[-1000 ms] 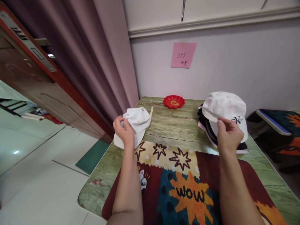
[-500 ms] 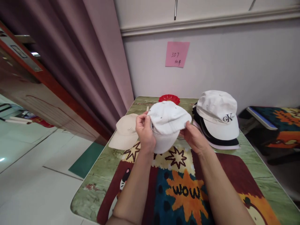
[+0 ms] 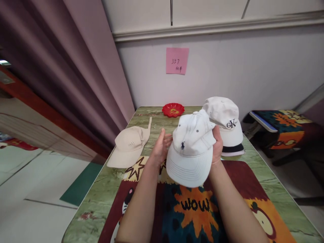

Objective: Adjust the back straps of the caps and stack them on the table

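A white baseball cap point(image 3: 191, 145) with a small dark-blue horse-and-rider emblem hangs over the mat, its brim towards me. My right hand point(image 3: 217, 145) grips its right side; most of those fingers are behind the cap. At the cap's left edge my left hand point(image 3: 162, 146) is open, thumb up and fingers stretched towards the cap; whether they touch it I cannot tell. On the left of the table lies a beige cap point(image 3: 131, 143) with its strap sticking up. Behind the held cap, to the right, a white CK cap point(image 3: 224, 116) tops a stack with a black cap point(image 3: 234, 149).
A red scalloped dish point(image 3: 173, 110) sits at the table's back edge. Under my arms is a colourful mat point(image 3: 194, 206) reading "WOW". A pink note point(image 3: 177, 60) is stuck on the wall. A bench point(image 3: 280, 125) stands at right, a curtain point(image 3: 101, 67) at left.
The white cap has come nearer and lower, turned so its emblem shows. My left hand has let go of its edge and opened, while my right hand keeps hold. The view has shifted rightwards.
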Demonstrator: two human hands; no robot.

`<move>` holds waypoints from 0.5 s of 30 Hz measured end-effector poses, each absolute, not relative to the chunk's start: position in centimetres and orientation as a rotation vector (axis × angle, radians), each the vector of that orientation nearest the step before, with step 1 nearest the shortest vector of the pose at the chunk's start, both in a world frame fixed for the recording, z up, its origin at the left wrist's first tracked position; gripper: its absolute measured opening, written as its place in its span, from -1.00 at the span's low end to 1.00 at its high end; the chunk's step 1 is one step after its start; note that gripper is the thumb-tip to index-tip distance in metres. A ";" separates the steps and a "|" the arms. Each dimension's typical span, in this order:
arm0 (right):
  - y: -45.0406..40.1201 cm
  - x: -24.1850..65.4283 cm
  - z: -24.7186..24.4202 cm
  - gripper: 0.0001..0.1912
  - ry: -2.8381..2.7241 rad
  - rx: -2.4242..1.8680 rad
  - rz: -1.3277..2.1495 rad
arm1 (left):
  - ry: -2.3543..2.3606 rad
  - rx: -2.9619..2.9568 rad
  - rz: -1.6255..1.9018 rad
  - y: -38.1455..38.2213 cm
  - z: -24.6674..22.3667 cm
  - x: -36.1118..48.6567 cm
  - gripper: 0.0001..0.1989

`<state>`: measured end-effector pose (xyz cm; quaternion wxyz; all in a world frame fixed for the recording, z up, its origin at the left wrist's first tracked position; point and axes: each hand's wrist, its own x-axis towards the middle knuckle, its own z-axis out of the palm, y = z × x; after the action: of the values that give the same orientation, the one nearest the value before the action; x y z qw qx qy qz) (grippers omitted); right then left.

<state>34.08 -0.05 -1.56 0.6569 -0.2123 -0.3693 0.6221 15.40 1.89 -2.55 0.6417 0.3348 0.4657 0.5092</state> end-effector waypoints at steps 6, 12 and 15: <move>-0.2 33.6 -1.2 -0.33 -0.875 -0.531 1.414 | 0.810 0.861 1.176 0.7 -2.2 15.9 -0.26; 0.4 34.5 -2.1 -0.35 -0.808 -0.610 1.410 | 0.703 0.792 1.264 -0.3 -2.1 16.1 -0.29; 0.3 34.4 -2.0 -0.41 -0.708 -0.570 1.454 | 0.574 0.700 1.302 -0.9 -2.2 16.4 -0.27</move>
<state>34.43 0.34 -2.04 0.6543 -0.2515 -0.3122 0.6412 16.35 -0.85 -2.20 0.7017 0.3144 0.2578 0.5851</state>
